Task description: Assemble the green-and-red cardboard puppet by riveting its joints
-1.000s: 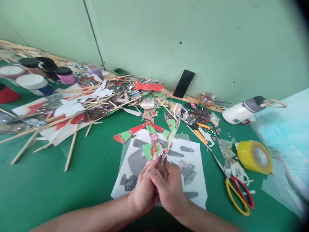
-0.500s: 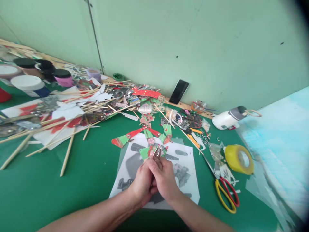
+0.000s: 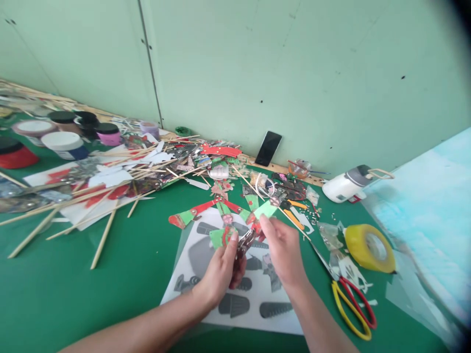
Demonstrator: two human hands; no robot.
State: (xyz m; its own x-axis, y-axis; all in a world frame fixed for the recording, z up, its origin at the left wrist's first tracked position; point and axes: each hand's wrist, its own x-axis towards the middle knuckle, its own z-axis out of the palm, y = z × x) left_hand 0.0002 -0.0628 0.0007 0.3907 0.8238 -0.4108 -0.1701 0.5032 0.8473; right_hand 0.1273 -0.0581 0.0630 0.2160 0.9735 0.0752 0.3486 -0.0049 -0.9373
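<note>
A: Clock face centred on the pliers, 12 toward the wall. Hands?
B: Left hand, at 8, is wrapped round the pliers. Right hand, at 3, pinches a green strip between thumb and fingers, the strip lying toward 1. Pliers' tips sit right by its red end; contact can't be told.
A: Done so far?
B: The jointed figure, at 11, has red arms ending in green, with shiny dots at the joints. Those joints I judge finished.
A: Left to do?
B: Judged partway. The strip is in the fingers, its join unconfirmed. A green piece at 9 lies over the printed sheet; whether it is fixed to the figure can't be told. Small metal bits, between 2 and 3, lie loose on the green table.
A: Other tools?
B: Scissors at 4, tape roll at 3, both out of the hands.
A: Remainder?
B: Pile of sticks toward 9, jars at 10, phone leaning on the wall just past 12.
</note>
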